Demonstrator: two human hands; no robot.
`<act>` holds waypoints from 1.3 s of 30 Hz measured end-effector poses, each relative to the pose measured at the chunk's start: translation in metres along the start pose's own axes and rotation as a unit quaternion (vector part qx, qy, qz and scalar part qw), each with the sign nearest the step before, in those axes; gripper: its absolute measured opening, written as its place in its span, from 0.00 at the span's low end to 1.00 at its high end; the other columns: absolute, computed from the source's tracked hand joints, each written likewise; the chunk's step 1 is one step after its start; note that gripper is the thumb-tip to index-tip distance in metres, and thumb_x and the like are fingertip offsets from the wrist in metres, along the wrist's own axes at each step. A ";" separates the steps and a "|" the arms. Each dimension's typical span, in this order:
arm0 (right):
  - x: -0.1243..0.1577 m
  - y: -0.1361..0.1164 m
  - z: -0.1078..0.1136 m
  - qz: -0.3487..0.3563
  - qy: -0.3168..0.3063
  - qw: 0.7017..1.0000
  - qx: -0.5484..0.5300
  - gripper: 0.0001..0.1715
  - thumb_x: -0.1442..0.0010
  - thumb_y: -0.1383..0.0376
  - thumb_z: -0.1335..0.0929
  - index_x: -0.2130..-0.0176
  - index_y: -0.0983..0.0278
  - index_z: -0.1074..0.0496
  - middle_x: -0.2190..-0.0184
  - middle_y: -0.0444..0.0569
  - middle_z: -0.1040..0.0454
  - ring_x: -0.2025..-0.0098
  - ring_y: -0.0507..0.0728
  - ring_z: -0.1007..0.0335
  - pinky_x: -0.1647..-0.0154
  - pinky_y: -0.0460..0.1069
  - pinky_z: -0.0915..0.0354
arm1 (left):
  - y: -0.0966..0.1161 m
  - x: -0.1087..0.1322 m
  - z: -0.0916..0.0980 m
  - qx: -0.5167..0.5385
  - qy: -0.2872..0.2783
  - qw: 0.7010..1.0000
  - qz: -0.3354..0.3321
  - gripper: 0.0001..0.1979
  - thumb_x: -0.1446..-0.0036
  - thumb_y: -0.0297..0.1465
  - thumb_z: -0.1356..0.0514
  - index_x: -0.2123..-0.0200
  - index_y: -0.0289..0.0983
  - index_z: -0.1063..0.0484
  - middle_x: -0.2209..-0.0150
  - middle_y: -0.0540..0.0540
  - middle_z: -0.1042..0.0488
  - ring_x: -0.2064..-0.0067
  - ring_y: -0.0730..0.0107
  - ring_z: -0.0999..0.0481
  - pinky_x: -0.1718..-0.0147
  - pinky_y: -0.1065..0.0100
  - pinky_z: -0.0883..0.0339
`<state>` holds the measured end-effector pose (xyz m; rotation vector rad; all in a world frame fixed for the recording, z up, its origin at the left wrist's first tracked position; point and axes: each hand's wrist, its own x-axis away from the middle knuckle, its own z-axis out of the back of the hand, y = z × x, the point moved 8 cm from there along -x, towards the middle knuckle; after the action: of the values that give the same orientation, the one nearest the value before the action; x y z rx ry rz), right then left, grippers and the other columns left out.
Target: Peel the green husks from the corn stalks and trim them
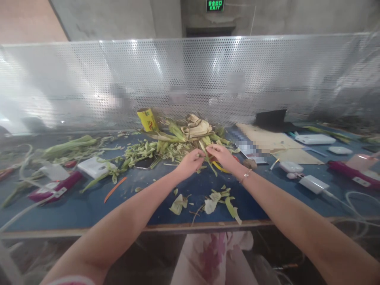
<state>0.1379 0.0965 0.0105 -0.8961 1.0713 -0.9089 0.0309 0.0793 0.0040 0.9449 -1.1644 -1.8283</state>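
Both my hands meet over the middle of a blue table (89, 206), at the near edge of a heap of green and yellow leaf strips (166, 146). My left hand (191, 162) has its fingers curled and pinched on a thin green strip. Facing it and nearly touching it, my right hand (221, 155) also pinches, and a bracelet shows on that wrist. A pale dried husk (196, 126) lies on top of the heap behind them. Torn leaf scraps (213, 204) lie near the table's front edge below my hands.
A yellow cup (147, 118) leans at the back by a perforated metal screen (118, 79). Left: long green stalks (71, 144), a white box (93, 166), a magenta tool (59, 188). Right: cardboard (273, 142), white chargers (311, 184), cables, another magenta tool (350, 172).
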 end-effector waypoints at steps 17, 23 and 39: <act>0.001 -0.008 0.018 0.049 0.147 0.985 0.081 0.15 0.45 0.58 0.39 0.75 0.64 0.33 0.87 0.39 0.43 0.83 0.49 0.47 0.80 0.45 0.50 | 0.008 -0.001 0.003 -0.081 0.022 0.996 -0.023 0.09 0.48 0.33 0.48 0.66 0.35 0.34 0.87 0.57 0.43 0.85 0.80 0.45 0.82 0.74 0.49; 0.001 -0.006 0.018 0.029 0.145 0.988 0.053 0.15 0.45 0.56 0.39 0.75 0.64 0.33 0.87 0.38 0.46 0.85 0.48 0.51 0.82 0.45 0.51 | 0.004 -0.002 0.002 -0.066 0.004 0.998 0.000 0.09 0.48 0.31 0.48 0.64 0.34 0.34 0.89 0.58 0.45 0.86 0.79 0.46 0.84 0.74 0.50; -0.001 0.002 0.018 0.022 0.143 0.989 0.029 0.16 0.44 0.53 0.41 0.73 0.62 0.36 0.83 0.39 0.43 0.81 0.49 0.46 0.79 0.45 0.46 | 0.001 0.000 0.005 -0.010 0.026 0.999 0.028 0.08 0.49 0.29 0.47 0.64 0.34 0.34 0.90 0.59 0.45 0.87 0.81 0.47 0.85 0.76 0.51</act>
<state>0.1550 0.1008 0.0130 -0.7030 1.2975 -1.0477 0.0261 0.0808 0.0065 0.9340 -1.1265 -1.7575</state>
